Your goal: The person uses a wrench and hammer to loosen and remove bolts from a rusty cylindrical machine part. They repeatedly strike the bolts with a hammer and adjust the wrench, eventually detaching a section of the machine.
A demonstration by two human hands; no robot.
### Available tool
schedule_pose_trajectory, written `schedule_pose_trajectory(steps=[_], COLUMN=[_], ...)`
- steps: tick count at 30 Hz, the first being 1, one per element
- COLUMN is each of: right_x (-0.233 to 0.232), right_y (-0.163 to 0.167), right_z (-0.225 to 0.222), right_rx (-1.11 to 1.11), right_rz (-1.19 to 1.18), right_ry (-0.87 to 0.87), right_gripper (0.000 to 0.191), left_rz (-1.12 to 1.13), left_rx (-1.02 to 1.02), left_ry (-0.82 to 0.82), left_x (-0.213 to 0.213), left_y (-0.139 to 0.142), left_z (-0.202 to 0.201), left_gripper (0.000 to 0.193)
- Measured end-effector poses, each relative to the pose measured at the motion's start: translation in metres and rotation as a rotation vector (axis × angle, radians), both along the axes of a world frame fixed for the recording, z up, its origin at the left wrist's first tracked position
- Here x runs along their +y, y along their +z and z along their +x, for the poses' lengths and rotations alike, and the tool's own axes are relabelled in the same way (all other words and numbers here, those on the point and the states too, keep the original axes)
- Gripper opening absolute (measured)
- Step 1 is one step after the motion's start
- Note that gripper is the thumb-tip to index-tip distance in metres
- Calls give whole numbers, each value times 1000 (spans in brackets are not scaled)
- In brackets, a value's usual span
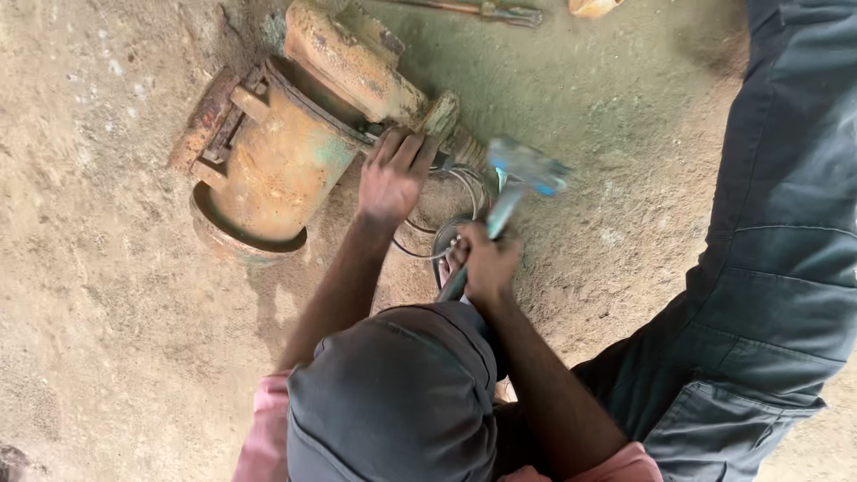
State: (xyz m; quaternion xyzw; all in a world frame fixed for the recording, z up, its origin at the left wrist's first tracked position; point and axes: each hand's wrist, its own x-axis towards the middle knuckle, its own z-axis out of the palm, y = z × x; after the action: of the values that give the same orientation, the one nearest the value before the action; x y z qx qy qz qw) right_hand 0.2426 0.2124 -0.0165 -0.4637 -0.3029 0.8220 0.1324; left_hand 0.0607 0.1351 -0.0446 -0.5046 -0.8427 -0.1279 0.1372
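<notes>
the right hand (486, 263) is closed around a hammer (513, 183), head blurred just right of the shaft end of the rusty pump (286, 152) on the dirt floor (107, 312); the left hand (393, 178), fingers pressed together, steadies that end.

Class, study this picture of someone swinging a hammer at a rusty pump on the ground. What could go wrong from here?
1. The left hand rests on the rusty pump right beside the blurred hammer; a glancing blow might hit its fingers.
2. Both hands are bare, so rust flakes may cut them.
3. The wire loops under the hammer might snag it.
</notes>
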Motion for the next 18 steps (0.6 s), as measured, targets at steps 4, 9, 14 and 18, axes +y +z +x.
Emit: schedule_pose_trajectory(steps=[4, 9, 14, 18], right_x=[20, 18, 18, 18], right_y=[3, -1, 0, 1], right_z=[-2, -2, -3, -3], right_rx=[-23, -47, -7, -41], right_rz=[15, 59, 38, 72], right_ry=[-137, -144, -114, -95], right_gripper=[14, 13, 15, 14], left_rz=[43, 49, 51, 63], left_rx=[14, -49, -46, -50], left_ry=[-18, 23, 39, 49], left_x=[2, 5, 6, 4], left_y=[3, 29, 36, 26], left_z=[6, 6, 5, 4], left_gripper=[23, 30, 27, 26])
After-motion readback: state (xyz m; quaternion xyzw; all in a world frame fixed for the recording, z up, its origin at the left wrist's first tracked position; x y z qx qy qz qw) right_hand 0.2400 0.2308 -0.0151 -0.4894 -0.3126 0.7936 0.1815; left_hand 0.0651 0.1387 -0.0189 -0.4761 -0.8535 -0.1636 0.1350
